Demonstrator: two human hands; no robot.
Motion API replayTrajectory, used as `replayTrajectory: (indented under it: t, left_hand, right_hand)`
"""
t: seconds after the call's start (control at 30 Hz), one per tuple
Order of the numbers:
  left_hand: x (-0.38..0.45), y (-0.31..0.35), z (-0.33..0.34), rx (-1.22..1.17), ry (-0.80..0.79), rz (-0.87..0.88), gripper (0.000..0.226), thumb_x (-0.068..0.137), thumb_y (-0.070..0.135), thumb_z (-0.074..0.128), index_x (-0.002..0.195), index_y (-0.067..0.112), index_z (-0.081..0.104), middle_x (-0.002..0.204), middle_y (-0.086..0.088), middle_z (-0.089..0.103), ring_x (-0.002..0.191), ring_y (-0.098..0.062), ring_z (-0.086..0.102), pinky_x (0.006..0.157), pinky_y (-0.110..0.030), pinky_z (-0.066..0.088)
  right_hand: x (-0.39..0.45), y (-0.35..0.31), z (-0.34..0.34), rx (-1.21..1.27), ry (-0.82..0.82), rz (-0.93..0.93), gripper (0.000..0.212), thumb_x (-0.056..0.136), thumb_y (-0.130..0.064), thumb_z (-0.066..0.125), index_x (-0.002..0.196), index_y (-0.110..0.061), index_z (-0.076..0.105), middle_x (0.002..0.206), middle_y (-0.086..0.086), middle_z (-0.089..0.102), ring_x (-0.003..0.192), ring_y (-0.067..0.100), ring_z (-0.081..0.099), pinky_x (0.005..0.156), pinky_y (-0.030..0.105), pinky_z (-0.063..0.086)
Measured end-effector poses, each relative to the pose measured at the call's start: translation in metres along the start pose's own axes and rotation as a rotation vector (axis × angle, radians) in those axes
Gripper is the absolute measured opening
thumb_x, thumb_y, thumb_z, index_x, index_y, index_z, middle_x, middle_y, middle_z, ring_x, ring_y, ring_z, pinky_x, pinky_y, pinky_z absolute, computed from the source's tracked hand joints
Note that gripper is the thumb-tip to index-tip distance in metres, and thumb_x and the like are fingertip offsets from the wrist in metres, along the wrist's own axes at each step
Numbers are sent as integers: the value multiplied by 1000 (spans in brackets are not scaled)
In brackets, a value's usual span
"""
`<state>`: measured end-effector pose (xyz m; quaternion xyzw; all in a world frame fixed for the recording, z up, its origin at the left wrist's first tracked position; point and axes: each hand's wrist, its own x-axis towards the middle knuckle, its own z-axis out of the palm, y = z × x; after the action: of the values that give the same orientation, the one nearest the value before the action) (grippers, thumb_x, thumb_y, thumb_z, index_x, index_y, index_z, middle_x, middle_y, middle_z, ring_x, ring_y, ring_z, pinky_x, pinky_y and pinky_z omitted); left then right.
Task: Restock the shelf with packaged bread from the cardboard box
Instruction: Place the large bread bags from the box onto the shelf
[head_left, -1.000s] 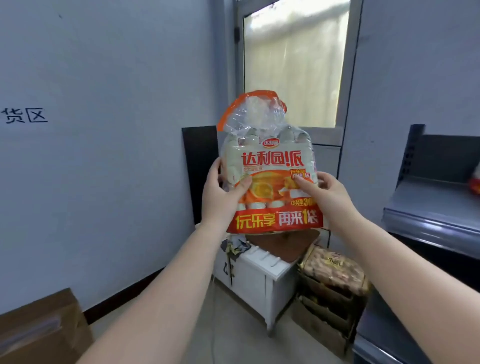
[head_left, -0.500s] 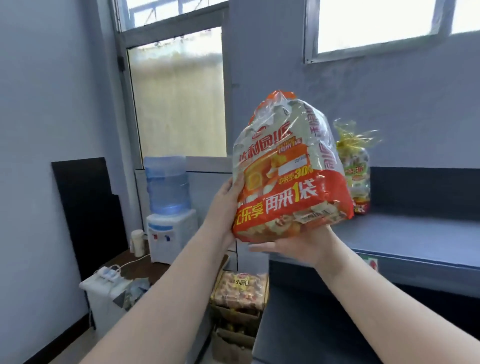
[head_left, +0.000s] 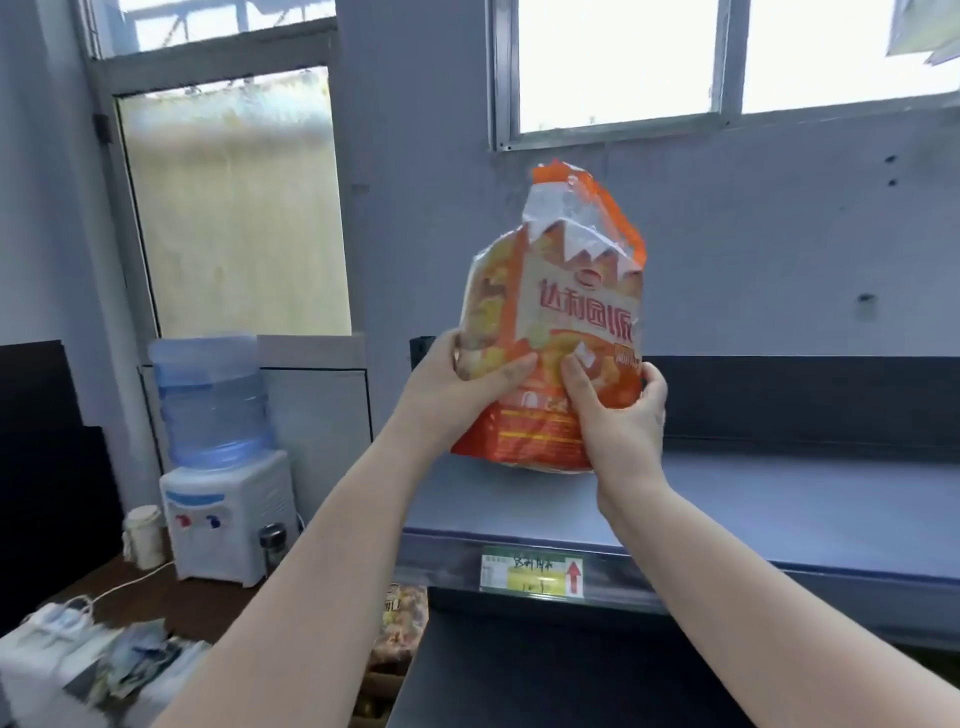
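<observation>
Two hands, both on one bag (head_left: 558, 338). Left hand (head_left: 457, 387) curls round the bag's left edge, thumb across the front. Right hand (head_left: 621, 415) curls round the lower right, thumb on the front, fingers behind. The bag is upright, bottom just above the shelf (head_left: 779, 499) deck at its left end; cannot tell if it touches yet.

Risks, judged from this pose:
- Bag is soft, tall and top-heavy with a loose plastic neck. Let go before the base sits flat and it likely tips forward off the shelf lip or flops sideways.
- It sits near the shelf's left end. Set too far left and it can slide off that end toward the dispenser (head_left: 223, 467).
- Squeezing hard through thin film could crush the bread inside.
- Pushed too hard back, the neck may fold against the shelf's dark back panel and the label turns away.

Counts, near to far from the shelf:
- Below the shelf, left: one snack pack (head_left: 400, 618), part hidden; more may lie under it.
- Shelf lip: one price tag (head_left: 532, 571).
- Shelf deck: one bag, held.
- Left of the shelf: one dispenser, one jug (head_left: 208, 400) on it.
- Above the shelf: one window (head_left: 727, 57), two panes visible.
- The cardboard box is out of view.
</observation>
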<state>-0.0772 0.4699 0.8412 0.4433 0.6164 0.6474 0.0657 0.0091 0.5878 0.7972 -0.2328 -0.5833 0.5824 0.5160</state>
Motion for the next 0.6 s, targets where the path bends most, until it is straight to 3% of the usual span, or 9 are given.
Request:
replayTrajectory:
  t: [0.07, 0.13, 0.2, 0.33, 0.6]
  left_hand:
    - [6, -14, 2, -19, 65, 15, 31, 76, 36, 74, 100, 32, 55, 102, 7, 68, 93, -14, 67, 82, -32, 56]
    - [11, -26, 2, -68, 59, 12, 21, 83, 32, 66, 100, 34, 54, 104, 4, 67, 93, -15, 67, 80, -31, 56]
    - [15, -38, 1, -124, 30, 1, 27, 86, 34, 59, 112, 30, 52, 108, 1, 67, 93, -17, 68, 79, -31, 57]
    - [33, -63, 2, -104, -6, -27, 40, 90, 36, 54, 125, 26, 39, 111, 4, 62, 93, -12, 66, 69, -22, 57]
    - [97, -102, 2, 280, -229, -215, 58, 90, 34, 57, 139, 18, 29, 129, 2, 54, 111, -18, 56, 88, -31, 47]
  right_hand:
    - [6, 2, -10, -41, 1, -66, 101, 50, -70, 72, 135, -36, 29, 131, -2, 44, 120, 21, 48, 98, 46, 46]
    - [13, 2, -22, -31, -20, -66, 91, 66, -54, 76, 139, -30, 29, 132, 0, 47, 114, 19, 54, 90, 39, 50]
    - [21, 0, -31, -35, -54, -55, 79, 76, -41, 73, 141, -24, 32, 130, 0, 50, 107, 18, 58, 80, 34, 52]
    - [38, 2, -32, -167, -141, -88, 56, 80, -34, 70, 127, -19, 45, 112, -3, 58, 88, 9, 61, 68, 26, 52]
    - [88, 35, -16, -481, -119, 38, 50, 84, -21, 69, 126, -14, 42, 117, 2, 58, 106, 21, 58, 89, 41, 50]
